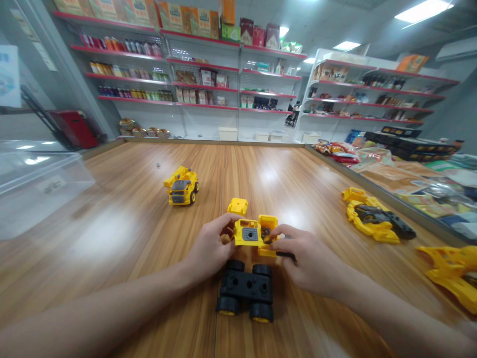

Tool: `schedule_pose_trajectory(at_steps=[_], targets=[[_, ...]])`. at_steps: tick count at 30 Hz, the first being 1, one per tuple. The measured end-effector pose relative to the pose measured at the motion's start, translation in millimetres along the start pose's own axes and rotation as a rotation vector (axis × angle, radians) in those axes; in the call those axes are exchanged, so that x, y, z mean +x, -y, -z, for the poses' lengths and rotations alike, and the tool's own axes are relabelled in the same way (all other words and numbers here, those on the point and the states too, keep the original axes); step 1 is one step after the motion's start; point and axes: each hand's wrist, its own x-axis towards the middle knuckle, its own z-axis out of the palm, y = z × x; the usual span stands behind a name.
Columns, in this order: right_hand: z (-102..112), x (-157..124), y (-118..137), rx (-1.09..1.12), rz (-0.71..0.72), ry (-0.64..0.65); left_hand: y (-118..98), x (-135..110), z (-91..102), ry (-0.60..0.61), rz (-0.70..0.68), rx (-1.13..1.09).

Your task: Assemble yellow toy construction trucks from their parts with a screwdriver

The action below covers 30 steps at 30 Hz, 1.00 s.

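A yellow toy truck body with a grey grille-like panel is held up off the table between my two hands. My left hand is closed on its left side, with the fingertips partly hidden behind it. On the other side, my right hand pinches its right end, where small dark parts show inside an opening. A dark narrow piece pokes out under the right fingers; its kind is unclear. Just below stands a black wheeled chassis with holes along its top. Behind the body lies another yellow piece.
An assembled yellow toy truck stands farther back to the left, near tiny grey bits. Yellow-and-black toy parts and a yellow piece lie at right. A clear plastic bin is at left. Bagged goods lie beyond the table's right edge.
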Motion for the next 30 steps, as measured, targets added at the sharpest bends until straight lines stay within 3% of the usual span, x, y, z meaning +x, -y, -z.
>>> schedule_pose_trajectory(at_steps=[6,12,24,30], targets=[[-4.1,1.3,0.8,0.069,-0.015,-0.130,0.6,-0.4,-0.1,0.000,0.009,-0.015],[-7.4,4.4,2.1,0.042,-0.041,-0.042,3.8,-1.2,-0.1,0.040,0.016,-0.046],[-8.1,6.5,5.5,0.069,-0.114,-0.029,2.8,-2.3,0.1,0.070,0.012,-0.042],[-7.8,7.4,6.6,0.068,-0.138,0.040,5.6,-2.6,0.5,0.079,0.003,-0.014]])
